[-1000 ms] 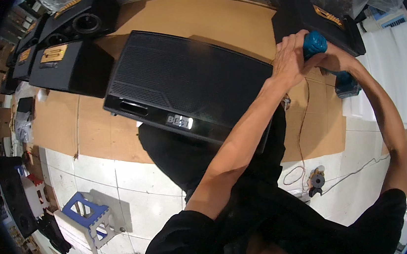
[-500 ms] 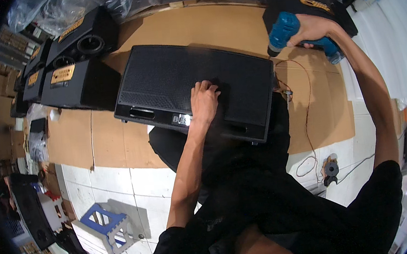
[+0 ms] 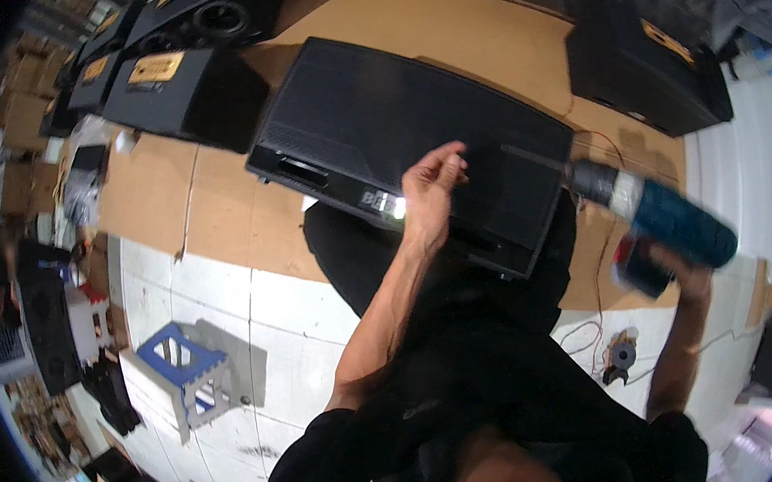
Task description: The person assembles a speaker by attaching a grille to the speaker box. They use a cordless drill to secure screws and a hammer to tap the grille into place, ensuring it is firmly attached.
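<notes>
Drill (image 3: 656,213) in right hand (image 3: 691,279) points left at speaker (image 3: 412,135)

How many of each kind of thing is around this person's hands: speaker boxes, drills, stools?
Large black speaker cabinet lying flat under the left hand: 1
Smaller black speaker boxes: 3
Blue power drill in the right hand: 1
Blue-and-white step stool: 1
Total: 6
</notes>
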The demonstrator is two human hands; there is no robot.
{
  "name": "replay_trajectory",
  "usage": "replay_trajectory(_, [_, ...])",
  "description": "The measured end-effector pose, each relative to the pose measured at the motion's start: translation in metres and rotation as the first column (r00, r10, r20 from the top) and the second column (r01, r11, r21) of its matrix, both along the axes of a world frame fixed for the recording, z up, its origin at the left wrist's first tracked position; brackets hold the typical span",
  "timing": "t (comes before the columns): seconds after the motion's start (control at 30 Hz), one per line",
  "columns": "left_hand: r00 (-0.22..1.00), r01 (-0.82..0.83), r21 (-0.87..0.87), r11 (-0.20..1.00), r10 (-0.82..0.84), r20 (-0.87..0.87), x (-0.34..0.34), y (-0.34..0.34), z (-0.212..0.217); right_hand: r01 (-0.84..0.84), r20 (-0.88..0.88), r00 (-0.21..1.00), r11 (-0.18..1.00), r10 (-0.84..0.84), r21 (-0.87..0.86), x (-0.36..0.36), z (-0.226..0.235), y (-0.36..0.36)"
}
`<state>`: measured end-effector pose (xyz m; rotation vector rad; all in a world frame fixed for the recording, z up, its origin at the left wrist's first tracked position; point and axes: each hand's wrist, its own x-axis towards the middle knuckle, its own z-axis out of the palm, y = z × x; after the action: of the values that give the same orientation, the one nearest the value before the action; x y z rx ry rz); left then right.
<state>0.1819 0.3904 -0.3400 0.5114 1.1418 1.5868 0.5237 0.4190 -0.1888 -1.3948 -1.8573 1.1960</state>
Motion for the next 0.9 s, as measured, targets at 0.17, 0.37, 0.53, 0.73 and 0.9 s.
replay_trajectory(0.17, [0.838,-0.004,0.031,1.000,-0.013,0.546,-0.011,-0.034,0.017,0.019,-0.474,0.866,0.957,-0.160,-0.289,-0.045,-0.059,-0.068])
replay_trajectory(0.37, [0.654,-0.105,0.106,0.989,-0.011,0.756,-0.018,-0.063,0.040,-0.090,-0.588,0.769,0.868,-0.251,-0.488,-0.063,-0.076,-0.067])
replay_trajectory(0.53, [0.566,-0.153,0.103,0.983,0.002,0.824,-0.014,-0.069,0.048,-0.197,-0.596,0.797,0.891,-0.097,-0.409,-0.073,-0.063,-0.059])
replay_trajectory(0.73, [0.574,-0.208,0.128,0.970,0.015,0.819,-0.012,-0.075,0.055,-0.181,-0.564,0.820,0.892,-0.095,-0.413,-0.073,-0.069,-0.062])
replay_trajectory(0.9, [0.819,-0.264,0.165,0.950,0.131,0.558,-0.020,-0.075,0.049,-0.189,-0.477,0.879,0.931,0.018,-0.311,-0.089,-0.062,-0.055])
